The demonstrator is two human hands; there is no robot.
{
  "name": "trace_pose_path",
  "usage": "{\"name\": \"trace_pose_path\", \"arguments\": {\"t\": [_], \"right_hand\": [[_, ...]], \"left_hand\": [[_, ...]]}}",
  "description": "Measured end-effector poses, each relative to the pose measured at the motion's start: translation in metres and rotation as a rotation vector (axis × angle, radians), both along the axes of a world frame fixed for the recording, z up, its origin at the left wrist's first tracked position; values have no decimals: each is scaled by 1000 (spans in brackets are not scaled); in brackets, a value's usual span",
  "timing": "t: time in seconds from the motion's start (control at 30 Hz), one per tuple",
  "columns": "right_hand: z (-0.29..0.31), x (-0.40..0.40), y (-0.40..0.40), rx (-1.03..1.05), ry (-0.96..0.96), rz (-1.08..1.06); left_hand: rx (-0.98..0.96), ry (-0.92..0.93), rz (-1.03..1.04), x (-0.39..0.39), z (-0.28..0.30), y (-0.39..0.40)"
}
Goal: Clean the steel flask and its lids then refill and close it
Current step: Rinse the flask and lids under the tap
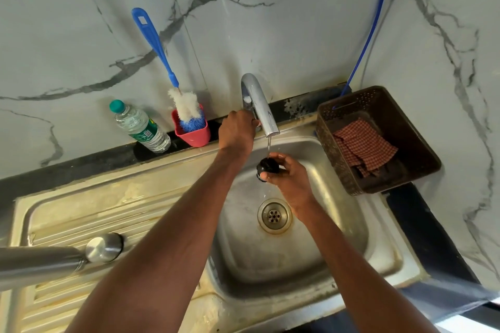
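The steel flask was seen lying on its side at the near left, on the ribbed drainboard, w/ a steel lid set just beside its open end. Farther back on the left, a water bottle leaned against the wall, next to a red holder w/ a blue-handled bottle brush standing in it.

The left hand was closed around the base of the tap, prob. at the lever; the lever itself was hidden by the hand. A thin stream was running. The right hand was held under it, over the sink, fingers clamped on a small black lid, w/ water landing on it.

Handling, as judged: the black lid looked light & stiff but wet, so likely slippery; best gripped round its rim, as shown. The flask would be heavier, smooth & hard, prob. slick once wet; best taken round the body w/ a full hand.

The drain sat right below the lid, but looked too finely holed to swallow it. At the right, a brown basket w/ a checked cloth stood on the sink edge, clear of the hands. A blue hose ran up the wall behind. Nothing blocked the reach back to the flask.
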State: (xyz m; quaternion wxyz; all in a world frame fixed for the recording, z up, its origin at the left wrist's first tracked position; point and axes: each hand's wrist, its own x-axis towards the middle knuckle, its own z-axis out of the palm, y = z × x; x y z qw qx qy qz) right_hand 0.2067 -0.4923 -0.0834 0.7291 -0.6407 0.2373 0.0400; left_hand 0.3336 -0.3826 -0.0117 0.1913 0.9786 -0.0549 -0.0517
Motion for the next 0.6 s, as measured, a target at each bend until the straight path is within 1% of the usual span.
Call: {"name": "trace_pose_path", "arguments": {"t": [0.07,0.13,0.2,0.27,0.37,0.4,0.43,0.5,0.53,0.57,0.6], "right_hand": [[7,-2,5,-239,-36,21],[11,-8,7,-478,-67,30],[21,-17,8,-678,-125,42],[39,-26,6,-811,-244,51],[71,-42,9,-935,-486,-11],[73,-47,11,-967,-508,-2],[71,-53,13,-994,-470,42],[57,-62,16,-1009,-294,184],[56,-68,16,-1000,-253,214],[58,-73,16,-997,-268,206],[62,-76,16,-1006,-326,180]], "left_hand": [[83,1,-28,-1,4,-7],[103,8,-35,-3,7,-10],[16,42,-12,-1,6,-4],[-132,77,12,0,1,7],[-327,86,35,-22,-11,32],[-372,70,58,-35,-17,42],[-383,46,98,-51,-26,53],[-358,12,202,-86,-44,75],[-355,10,242,-105,-51,86],[-363,4,266,-123,-57,95],[-365,-11,284,-141,-60,105]]}}
